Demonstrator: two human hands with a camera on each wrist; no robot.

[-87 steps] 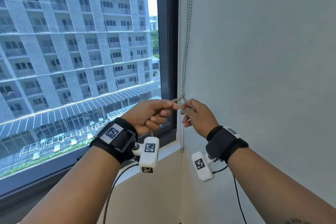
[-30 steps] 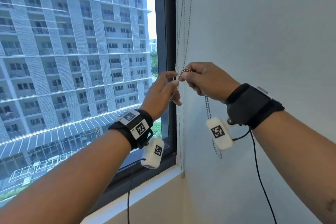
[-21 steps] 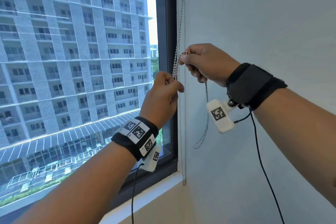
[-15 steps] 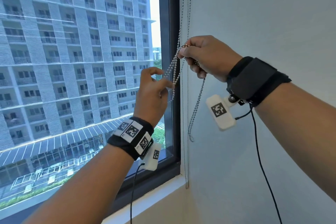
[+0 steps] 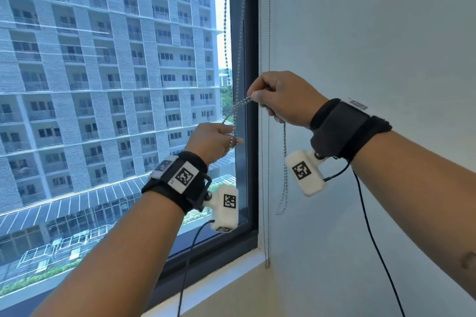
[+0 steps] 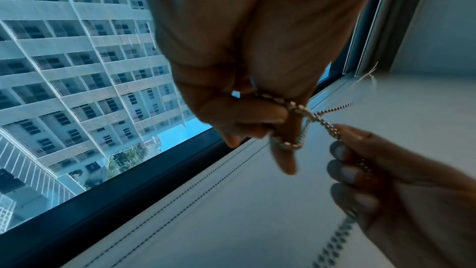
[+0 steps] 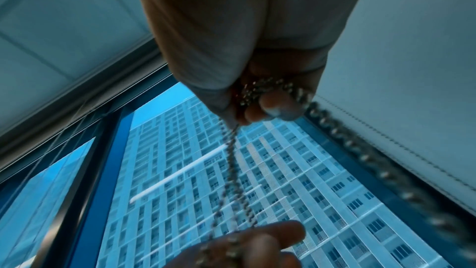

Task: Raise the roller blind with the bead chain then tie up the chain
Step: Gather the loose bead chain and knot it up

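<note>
Lowered since half a second ago, the left hand (image 5: 215,139) now sits below and left of the right hand (image 5: 282,97), and a short stretch of bead chain (image 5: 238,107) runs slanted between them. That chain hangs down in front of the dark window frame (image 5: 252,33), comes into the left hand's pinch, and loops round its fingers (image 6: 283,156), as the left wrist view shows. From the left hand it rises to the right hand, whose thumb and curled fingers grip it; a slack loop drops below the right fist, past the white wrist camera (image 5: 305,175), and ends free against the wall (image 5: 373,33). In the right wrist view the chain is bunched inside the right hand's curled fingers (image 7: 279,107), two strands leading down to the left hand. Both hands are closed on the chain, neither spread. Beside the frame, two thin cords (image 5: 265,162) hang straight down to the window sill (image 5: 231,278). Beyond the glass stands a tall apartment block (image 5: 103,59).
</note>
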